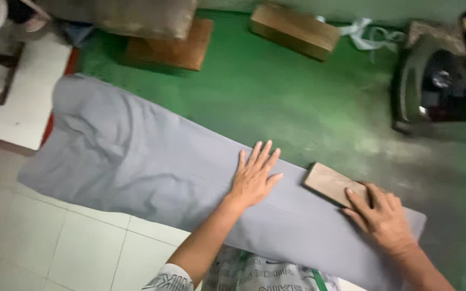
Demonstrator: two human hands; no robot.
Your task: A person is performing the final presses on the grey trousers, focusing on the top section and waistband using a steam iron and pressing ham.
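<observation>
Cloth (pixel 152 161) laid flat on green tabletop (pixel 297 102); creases remain at far end. Our left hand (pixel 254 175) presses it, grip spread flat; our right hand (pixel 381 215) grip closed on wooden block (pixel 327 183). Iron (pixel 432 81) parked, untouched.

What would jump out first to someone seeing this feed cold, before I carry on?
A long grey cloth lies stretched across the green table, its left end hanging off past the edge. The left hand presses flat on it mid-length, while the right hand rests on a wooden block on the cloth. A dark iron sits at the table's far right, and two more wooden blocks lie at the back.
</observation>
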